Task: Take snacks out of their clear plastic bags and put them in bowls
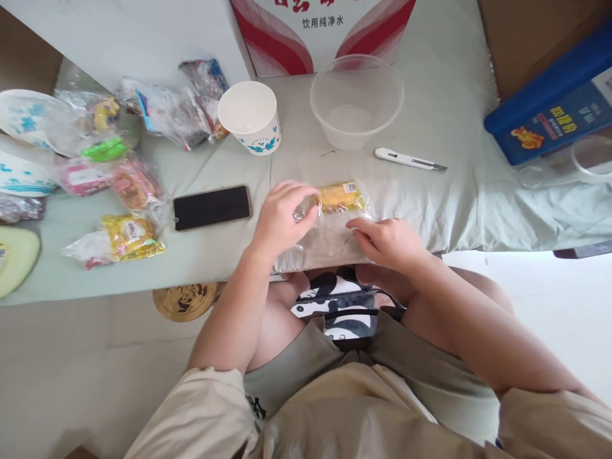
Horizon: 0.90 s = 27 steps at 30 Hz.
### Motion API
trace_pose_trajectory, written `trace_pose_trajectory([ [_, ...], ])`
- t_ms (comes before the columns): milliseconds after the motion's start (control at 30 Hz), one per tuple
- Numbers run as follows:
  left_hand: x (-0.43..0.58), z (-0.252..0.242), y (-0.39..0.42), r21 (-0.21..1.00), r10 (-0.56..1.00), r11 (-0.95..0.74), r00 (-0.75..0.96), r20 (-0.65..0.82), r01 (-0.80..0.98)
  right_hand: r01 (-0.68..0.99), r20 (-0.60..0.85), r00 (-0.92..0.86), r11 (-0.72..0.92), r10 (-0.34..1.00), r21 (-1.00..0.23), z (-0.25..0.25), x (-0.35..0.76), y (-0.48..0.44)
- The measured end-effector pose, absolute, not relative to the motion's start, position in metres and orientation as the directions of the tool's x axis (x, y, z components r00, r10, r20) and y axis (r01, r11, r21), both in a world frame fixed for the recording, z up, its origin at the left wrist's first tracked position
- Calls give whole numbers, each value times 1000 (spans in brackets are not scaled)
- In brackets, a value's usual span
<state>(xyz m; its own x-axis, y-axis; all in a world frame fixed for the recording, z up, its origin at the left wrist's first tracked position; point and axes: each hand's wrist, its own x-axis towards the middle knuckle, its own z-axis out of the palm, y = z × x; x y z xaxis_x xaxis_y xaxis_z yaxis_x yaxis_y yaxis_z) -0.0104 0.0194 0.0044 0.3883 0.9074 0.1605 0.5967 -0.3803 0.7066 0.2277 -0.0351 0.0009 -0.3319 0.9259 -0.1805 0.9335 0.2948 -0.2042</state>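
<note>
A yellow snack packet point(340, 196) with a white label lies on crumpled clear plastic film point(327, 233) near the table's front edge. At the packet's left end is my left hand point(284, 217), fingers curved, with a gap between thumb and forefinger tips. My right hand point(389, 241) rests below the packet's right end, forefinger stretched over the film and the other fingers partly bent. Close to its fingertips lies a thin dark strand point(349, 240). A white utility knife point(406, 159), blade out, lies beyond my right hand.
A clear plastic bowl point(356, 105) and a patterned paper cup point(251, 118) stand at the back. A black phone point(213, 207) lies left of my left hand. Several wrapped snacks point(136, 182) cover the left side. A blue box point(557, 108) is far right; a printed carton point(325, 35) stands behind.
</note>
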Motion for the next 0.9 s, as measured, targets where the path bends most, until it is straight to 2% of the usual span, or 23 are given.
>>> trace_pose_trajectory([
  [100,-8,-1,26,632,909,-365,408,83,684,978,-107,-118,97,987,-184,-1,224,-30],
  [200,-2,-7,28,742,924,-230,380,-36,630,970,41,-105,111,994,-218,-4,224,-24],
  [300,7,-9,26,925,913,-28,387,-131,379,917,149,-263,295,953,-268,-10,227,-20],
  [367,13,-7,26,978,888,163,414,-202,126,855,164,-357,392,920,-338,-15,229,-19],
  [467,19,-1,27,896,865,393,413,-285,-206,781,165,-412,440,896,-443,-21,230,-18],
  [533,20,3,29,828,850,466,419,-320,-313,755,173,-406,436,897,-489,-23,229,-18],
  [633,17,6,34,784,847,501,394,-357,-367,718,246,-315,399,917,-570,-21,227,-19],
  [733,9,5,41,799,895,445,171,-412,-405,641,291,-77,271,954,-718,-12,229,-9],
  [800,2,3,46,836,894,424,15,-447,-347,523,243,104,155,964,-838,-6,232,6],
  [900,-6,-2,49,878,890,446,-17,-455,-173,338,125,265,29,956,-941,1,235,33],
])
